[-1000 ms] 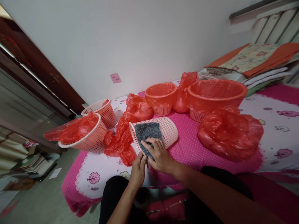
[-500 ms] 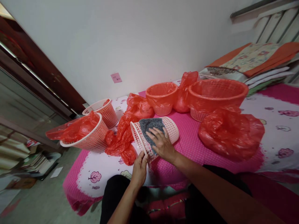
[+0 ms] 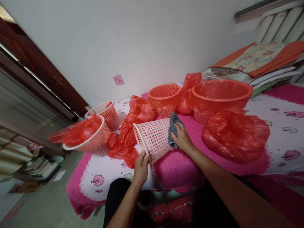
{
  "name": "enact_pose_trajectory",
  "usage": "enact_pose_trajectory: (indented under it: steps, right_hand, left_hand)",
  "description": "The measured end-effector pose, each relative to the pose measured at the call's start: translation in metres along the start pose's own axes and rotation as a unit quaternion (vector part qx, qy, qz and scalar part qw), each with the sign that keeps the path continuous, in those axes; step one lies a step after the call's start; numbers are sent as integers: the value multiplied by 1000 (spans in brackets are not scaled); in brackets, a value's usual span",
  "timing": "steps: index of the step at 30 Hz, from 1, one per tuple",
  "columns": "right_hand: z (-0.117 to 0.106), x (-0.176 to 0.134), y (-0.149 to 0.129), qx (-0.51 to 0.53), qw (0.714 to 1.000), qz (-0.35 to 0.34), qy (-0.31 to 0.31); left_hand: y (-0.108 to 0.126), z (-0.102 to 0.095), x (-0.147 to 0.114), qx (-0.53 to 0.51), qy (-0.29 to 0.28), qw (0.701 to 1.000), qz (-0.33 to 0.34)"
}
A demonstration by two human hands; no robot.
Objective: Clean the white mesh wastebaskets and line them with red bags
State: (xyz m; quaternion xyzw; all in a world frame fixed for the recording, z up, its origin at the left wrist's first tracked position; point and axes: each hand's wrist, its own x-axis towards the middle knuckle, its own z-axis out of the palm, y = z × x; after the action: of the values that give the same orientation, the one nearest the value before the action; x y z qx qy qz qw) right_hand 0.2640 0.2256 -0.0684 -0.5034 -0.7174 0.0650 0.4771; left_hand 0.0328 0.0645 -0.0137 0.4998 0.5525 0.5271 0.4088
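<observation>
A pink perforated plastic basket (image 3: 155, 134) lies on its side on the bed, its mouth facing left. My left hand (image 3: 142, 169) pinches the near part of its rim. Against the base at the right end, my right hand (image 3: 182, 137) presses a dark grey cloth (image 3: 174, 125), fingers curled over it. Part of the basket's base is hidden behind cloth and hand. Crumpled red plastic bags (image 3: 125, 142) lie just left of the basket's mouth.
Two lined baskets, a smaller one (image 3: 165, 110) and a larger one (image 3: 200, 117), stand behind. Another red bag (image 3: 235, 136) lies to the right. Two more baskets (image 3: 102, 145) (image 3: 111, 117) sit left. Folded bedding (image 3: 256, 60) is stacked at the back right, near the wall.
My right hand has slid the grey cloth from the middle of the basket's side rightward to its base end. My left hand still holds the rim, and the basket lies nearly as before.
</observation>
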Motion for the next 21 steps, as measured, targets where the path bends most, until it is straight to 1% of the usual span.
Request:
enact_pose_trajectory:
  steps: [2, 5, 11, 14, 18, 21]
  right_hand:
    - [0, -4, -1, -5, 1000, -1, 3]
    - [-3, -9, -9, -13, 1000, -16, -13]
    - [-5, -16, -30, -5, 997, -43, -57]
    - [-3, -24, -41, 21, 995, -53, -79]
    - [0, -44, -67, 85, 986, -80, -115]
    - [3, -63, -93, 124, 974, -122, -147]
  left_hand:
    - [3, -1, 5, -19, 14, 1000, -21]
    - [6, -2, 12, -42, 31, 998, -39]
    - [9, -5, 22, -45, 51, 997, -30]
    - [10, -6, 26, -44, 55, 997, -29]
    - [10, -7, 30, -47, 50, 997, -25]
    - [8, -5, 29, -34, 49, 998, -12]
